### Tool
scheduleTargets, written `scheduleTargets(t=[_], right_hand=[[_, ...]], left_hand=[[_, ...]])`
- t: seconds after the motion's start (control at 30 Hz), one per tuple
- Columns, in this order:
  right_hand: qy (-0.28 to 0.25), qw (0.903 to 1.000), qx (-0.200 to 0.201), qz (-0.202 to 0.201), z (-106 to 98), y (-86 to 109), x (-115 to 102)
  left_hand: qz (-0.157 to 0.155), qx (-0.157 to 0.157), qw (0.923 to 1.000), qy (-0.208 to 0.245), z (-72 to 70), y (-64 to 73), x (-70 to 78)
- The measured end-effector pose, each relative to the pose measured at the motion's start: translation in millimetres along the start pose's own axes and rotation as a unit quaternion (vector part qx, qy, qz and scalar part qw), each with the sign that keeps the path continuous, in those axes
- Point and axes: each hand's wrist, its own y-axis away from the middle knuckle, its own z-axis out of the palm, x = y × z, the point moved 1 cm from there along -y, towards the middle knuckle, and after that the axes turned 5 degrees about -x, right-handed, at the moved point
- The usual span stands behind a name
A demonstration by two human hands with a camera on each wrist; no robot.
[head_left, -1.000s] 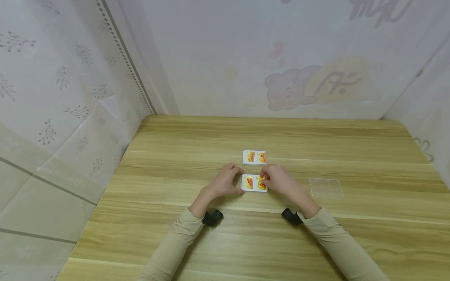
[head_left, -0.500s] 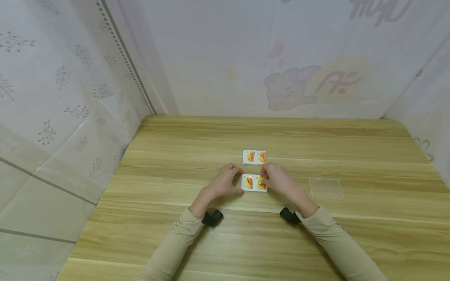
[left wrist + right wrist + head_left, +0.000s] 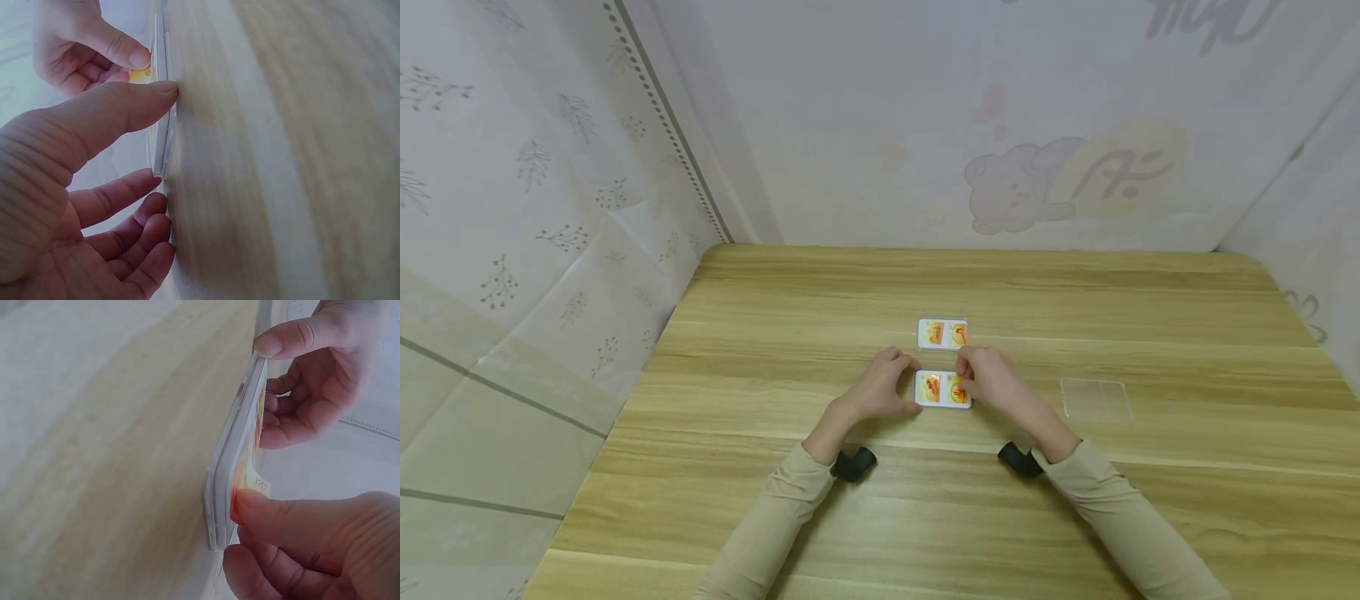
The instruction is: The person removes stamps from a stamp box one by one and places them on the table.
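A clear, flat plastic case (image 3: 943, 405) with a white card inside lies in front of me on the table, two small orange-yellow pictures showing on it. My left hand (image 3: 880, 387) holds its left end, thumb on the near edge and forefinger on the far edge. At the right end, my right hand (image 3: 1002, 385) pinches an orange-yellow stamp (image 3: 257, 480) between thumb and forefinger. In the right wrist view, part of this stamp stands up off the card, and its toothed edge shows below the thumb (image 3: 284, 515). The forefinger's contact is partly hidden.
Just beyond lies a second, similar case (image 3: 943, 334) with two orange pictures. A thin clear plastic cover (image 3: 1096, 402) rests to the right of my right hand. Patterned cloth (image 3: 850, 125) hangs behind the wooden table (image 3: 775, 300).
My right hand has shifted very slightly at the case's right end. The left hand and the case stay as they were.
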Motion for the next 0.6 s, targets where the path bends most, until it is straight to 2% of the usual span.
scheduleTargets(t=[0.37, 0.6], right_hand=[[-0.039, 0.9988, 0.012, 0.027, -0.3, -1.2, 4.7], [-0.054, 0.9982, 0.022, 0.015, -1.0, -0.7, 7.3]], left_hand=[[0.004, -0.001, 1.0000, -0.004, 0.0, -1.3, -0.9], [0.006, 0.000, 1.0000, -0.002, -0.9, -0.1, 0.5]])
